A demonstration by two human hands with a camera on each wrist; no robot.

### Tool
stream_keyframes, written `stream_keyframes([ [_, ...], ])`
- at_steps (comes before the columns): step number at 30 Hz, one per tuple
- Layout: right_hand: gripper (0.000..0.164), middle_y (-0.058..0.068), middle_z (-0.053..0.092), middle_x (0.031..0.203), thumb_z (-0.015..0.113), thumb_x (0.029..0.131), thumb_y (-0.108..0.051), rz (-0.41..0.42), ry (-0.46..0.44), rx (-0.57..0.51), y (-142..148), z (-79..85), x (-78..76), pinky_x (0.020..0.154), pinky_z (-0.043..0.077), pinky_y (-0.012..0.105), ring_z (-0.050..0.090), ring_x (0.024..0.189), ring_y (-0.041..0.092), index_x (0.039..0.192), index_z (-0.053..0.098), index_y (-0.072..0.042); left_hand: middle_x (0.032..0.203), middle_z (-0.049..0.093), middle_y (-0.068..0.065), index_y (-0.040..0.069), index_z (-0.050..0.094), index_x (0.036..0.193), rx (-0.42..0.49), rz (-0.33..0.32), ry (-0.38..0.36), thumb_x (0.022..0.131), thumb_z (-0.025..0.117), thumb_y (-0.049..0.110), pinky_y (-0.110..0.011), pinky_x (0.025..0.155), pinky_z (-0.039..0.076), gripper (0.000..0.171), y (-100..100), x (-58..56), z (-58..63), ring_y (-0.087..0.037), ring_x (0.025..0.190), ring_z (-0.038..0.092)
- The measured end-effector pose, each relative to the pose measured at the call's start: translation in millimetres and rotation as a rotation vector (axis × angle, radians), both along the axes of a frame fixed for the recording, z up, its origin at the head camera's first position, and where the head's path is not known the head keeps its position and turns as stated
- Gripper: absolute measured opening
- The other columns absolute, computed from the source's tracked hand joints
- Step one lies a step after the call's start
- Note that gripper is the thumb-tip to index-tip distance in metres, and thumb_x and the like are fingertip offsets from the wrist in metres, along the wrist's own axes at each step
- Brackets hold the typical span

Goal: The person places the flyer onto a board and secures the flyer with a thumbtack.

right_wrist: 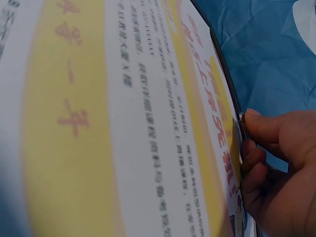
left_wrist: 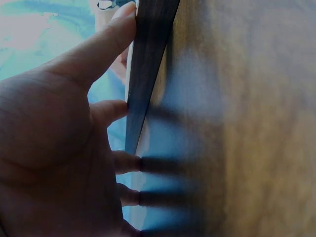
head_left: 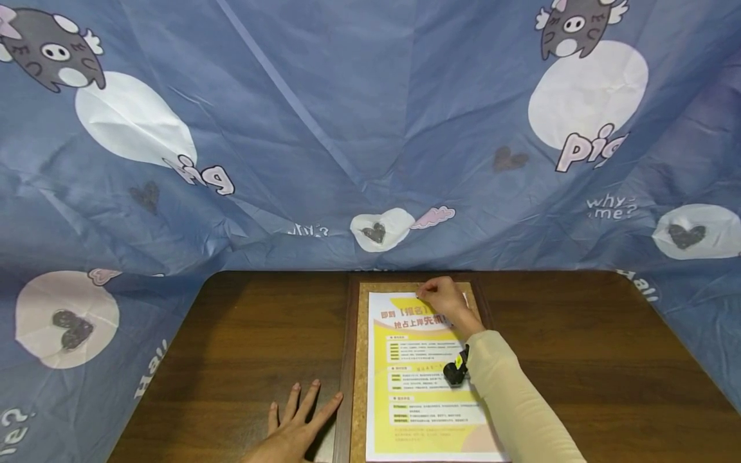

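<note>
A yellow and white printed poster point(head_left: 428, 357) lies on a cork board point(head_left: 360, 399) with a dark wooden frame point(head_left: 345, 399). My right hand point(head_left: 448, 301) is at the poster's top edge, near its middle. Between thumb and fingers it pinches a small shiny pin point(right_wrist: 241, 117), mostly hidden by the fingertips. My left hand point(head_left: 296, 427) rests with fingers spread on the table left of the board. Its thumb reaches the frame's left side, also seen in the left wrist view, where the fingertips point(left_wrist: 129, 163) touch down beside the frame.
The dark brown wooden table point(head_left: 260, 328) extends to both sides of the board. A blue curtain point(head_left: 324, 128) with cartoon pigs hangs behind and around it. A small black camera point(head_left: 456, 370) sits on the right wrist, over the poster.
</note>
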State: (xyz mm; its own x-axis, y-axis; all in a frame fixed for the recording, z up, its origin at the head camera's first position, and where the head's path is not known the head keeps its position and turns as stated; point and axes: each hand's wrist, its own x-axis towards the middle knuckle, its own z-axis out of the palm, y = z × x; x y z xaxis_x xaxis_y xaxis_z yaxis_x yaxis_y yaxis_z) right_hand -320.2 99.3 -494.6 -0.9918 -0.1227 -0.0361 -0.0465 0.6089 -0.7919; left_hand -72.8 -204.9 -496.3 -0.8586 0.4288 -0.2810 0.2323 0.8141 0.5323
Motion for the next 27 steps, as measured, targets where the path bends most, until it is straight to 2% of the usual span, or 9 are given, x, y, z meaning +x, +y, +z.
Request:
stream_keyframes([
  [5,0.014,0.003,0.072,0.091,0.071,0.091,-0.02,-0.009,0.028,0.132,-1.5,0.0,-0.3,0.081,0.046,0.039,0.062,0.082,0.02,0.092,0.078,-0.009,0.159,0.008,-0.031,0.028,0.018,0.159,-0.005,0.001,-0.003,0.069,0.081,0.061,-0.087,0.09,0.009,0.115,-0.7,0.2,-0.3,-0.063,0.138,0.005],
  [10,0.012,-0.001,0.072,0.087,0.071,0.09,-0.022,-0.017,0.046,0.201,-3.6,-2.0,-1.8,0.081,0.047,0.04,0.064,0.084,0.02,0.087,0.078,-0.013,0.159,0.008,-0.031,0.028,0.018,0.159,0.007,0.006,-0.009,0.069,0.081,0.062,-0.087,0.09,0.008,0.115,-1.1,0.2,0.0,-0.063,0.139,0.004],
  [20,0.01,0.0,0.072,0.086,0.072,0.089,-0.018,0.021,0.07,0.169,-3.7,3.3,1.5,0.078,0.048,0.04,0.064,0.08,0.02,0.082,0.078,-0.013,0.16,0.006,-0.03,0.03,0.018,0.159,0.03,0.02,-0.033,0.07,0.078,0.066,-0.086,0.091,0.006,0.114,-1.5,-0.8,0.4,-0.061,0.14,0.003],
  [27,0.009,0.001,0.07,0.083,0.076,0.087,-0.02,-0.017,0.048,0.174,-3.8,0.2,-2.6,0.075,0.048,0.04,0.062,0.076,0.02,0.087,0.078,-0.011,0.159,0.007,-0.03,0.029,0.019,0.159,0.03,0.014,-0.008,0.071,0.079,0.062,-0.086,0.091,0.007,0.112,-0.9,0.9,0.1,-0.062,0.139,0.004],
])
